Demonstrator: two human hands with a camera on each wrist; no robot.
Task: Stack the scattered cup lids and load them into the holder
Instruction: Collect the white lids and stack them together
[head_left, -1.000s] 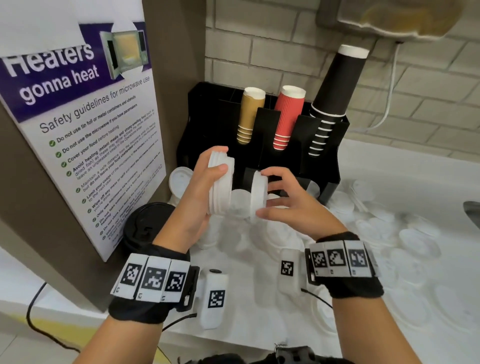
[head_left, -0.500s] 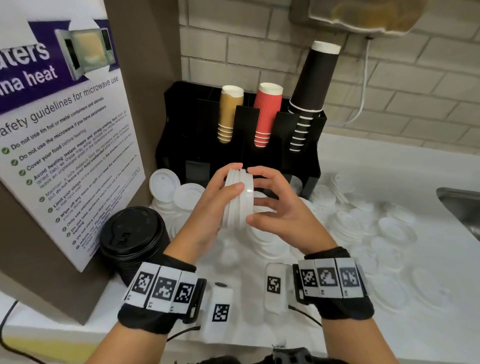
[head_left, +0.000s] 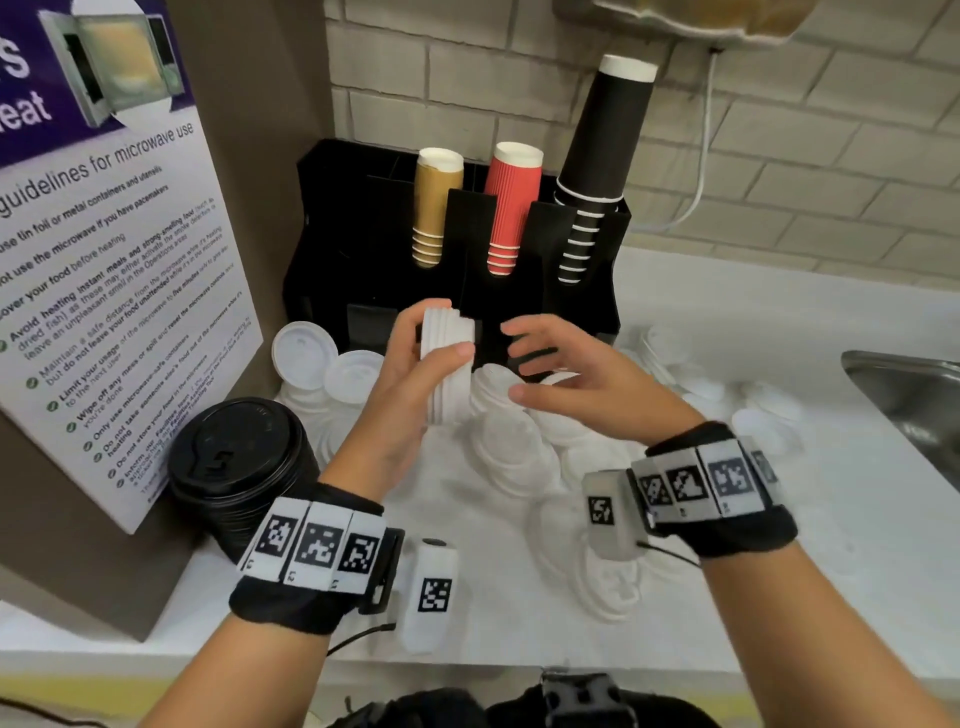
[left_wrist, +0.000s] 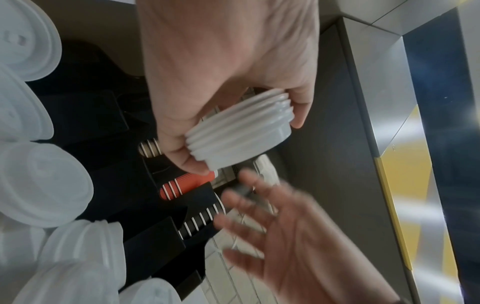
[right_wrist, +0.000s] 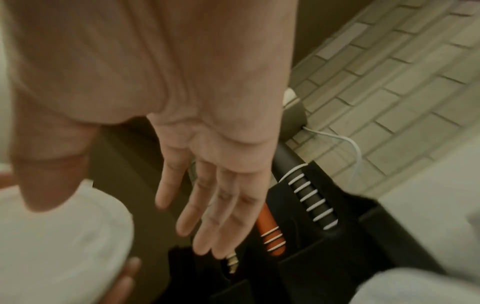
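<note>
Leaning at the counter's left edge: a microwave safety poster (head_left: 119, 270). Sitting just in front of it, near the counter's (head_left: 779, 545) front left corner: a stack of black lids (head_left: 236, 467). Lying behind that stack, by the holder's left end: two loose white lids (head_left: 304, 351). Standing along the counter's back edge against the brick wall: the black holder (head_left: 358, 249), carrying tan cups (head_left: 434, 208), red cups (head_left: 509, 208) and black cups (head_left: 597, 192). Hovering above the counter's middle, in front of the holder: the left hand (head_left: 410, 384), gripping a stack of white lids (head_left: 447, 364) on edge, thumb and fingers curling round its rim. Hanging just right of that stack, apart from it: the right hand (head_left: 576, 384), fingers spread wide and holding nothing. Lying under both hands and spreading toward the counter's right side: scattered white lids (head_left: 514, 441). Showing at the counter's right edge: a steel sink (head_left: 914, 395).
</note>
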